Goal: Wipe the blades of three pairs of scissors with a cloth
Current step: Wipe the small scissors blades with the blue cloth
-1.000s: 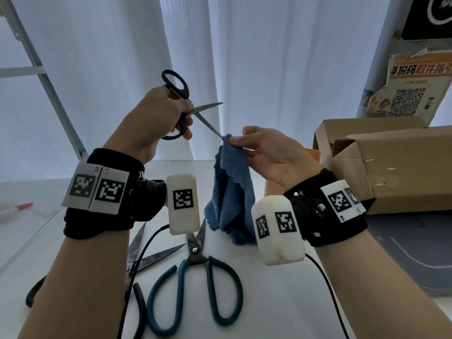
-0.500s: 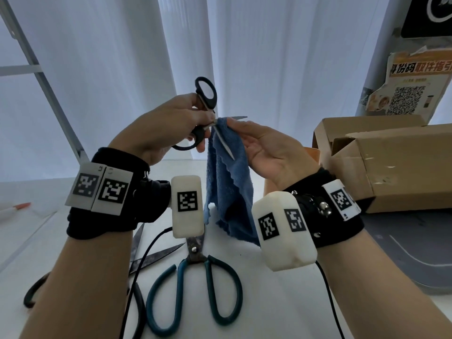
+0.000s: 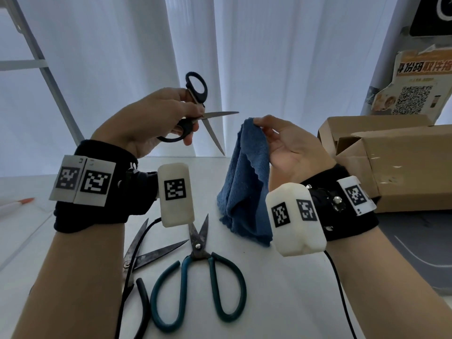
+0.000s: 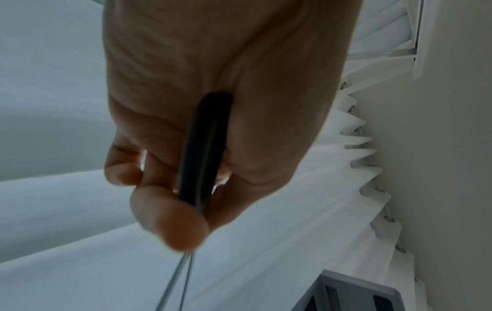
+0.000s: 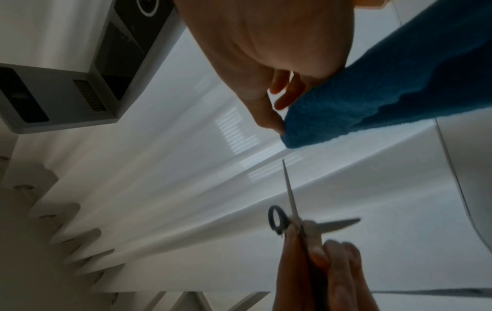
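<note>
My left hand [image 3: 156,118] grips the black-handled scissors [image 3: 195,111] in the air, blades spread apart and pointing right and down-right. The left wrist view shows the black handle [image 4: 202,147] pinched between my fingers. My right hand [image 3: 283,143] pinches the top of a blue cloth [image 3: 247,182], which hangs down with its lower folds near the table. A gap separates cloth and blades. The right wrist view shows the cloth [image 5: 372,92] and the scissors [image 5: 298,218] apart. Teal-handled scissors [image 3: 198,285] and dark black-handled scissors [image 3: 139,255] lie on the white table [image 3: 281,302].
An open cardboard box [image 3: 396,162] stands at the right on a grey mat [image 3: 415,243]. White curtains hang behind the table. A metal ladder frame [image 3: 49,79] leans at the left. A pen [image 3: 17,204] lies at the far left edge. Cables run from both wrist cameras.
The cloth was against the blades half a second ago. Now my hands have drawn apart, the scissors going left and the cloth right, and the blades are free.
</note>
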{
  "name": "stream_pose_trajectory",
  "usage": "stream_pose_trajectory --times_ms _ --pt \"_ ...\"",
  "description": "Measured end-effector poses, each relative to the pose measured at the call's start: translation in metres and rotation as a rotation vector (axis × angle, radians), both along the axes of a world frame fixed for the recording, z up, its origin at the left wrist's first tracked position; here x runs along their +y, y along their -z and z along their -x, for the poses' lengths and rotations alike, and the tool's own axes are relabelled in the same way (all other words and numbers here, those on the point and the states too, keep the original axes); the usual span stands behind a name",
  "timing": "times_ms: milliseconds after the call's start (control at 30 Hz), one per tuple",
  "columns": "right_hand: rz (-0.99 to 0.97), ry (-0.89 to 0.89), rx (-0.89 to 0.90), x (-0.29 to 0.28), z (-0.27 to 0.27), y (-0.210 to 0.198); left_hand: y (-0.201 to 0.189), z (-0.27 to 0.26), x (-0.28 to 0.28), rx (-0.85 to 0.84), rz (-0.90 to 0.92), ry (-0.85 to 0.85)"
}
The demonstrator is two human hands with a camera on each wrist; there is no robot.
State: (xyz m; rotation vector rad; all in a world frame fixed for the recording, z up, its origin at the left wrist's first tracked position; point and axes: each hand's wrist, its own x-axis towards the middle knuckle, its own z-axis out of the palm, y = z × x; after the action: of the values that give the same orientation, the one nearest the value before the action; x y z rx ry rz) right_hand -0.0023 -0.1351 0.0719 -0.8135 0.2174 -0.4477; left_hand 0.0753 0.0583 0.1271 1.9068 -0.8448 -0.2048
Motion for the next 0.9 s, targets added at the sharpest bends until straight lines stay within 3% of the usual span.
stream_pose_trajectory --times_ms 233,433,667,900 --pt "0.285 -0.009 0.064 0.0 -0.002 0.006 0.0 -0.006 0.0 0.015 0.192 -0.085" --pt "0.586 0.113 0.213 -0.001 -0.001 0.009 0.002 -0.005 -0.004 0.068 0.28 -0.119" --pt "0.638 0.048 0.202 0.005 0.002 0.003 0.006 0.002 -0.016 0.115 0.384 -0.144" --pt "0.542 -0.202 0.08 0.017 0.012 -0.011 0.009 0.011 -0.026 0.177 0.483 -0.109"
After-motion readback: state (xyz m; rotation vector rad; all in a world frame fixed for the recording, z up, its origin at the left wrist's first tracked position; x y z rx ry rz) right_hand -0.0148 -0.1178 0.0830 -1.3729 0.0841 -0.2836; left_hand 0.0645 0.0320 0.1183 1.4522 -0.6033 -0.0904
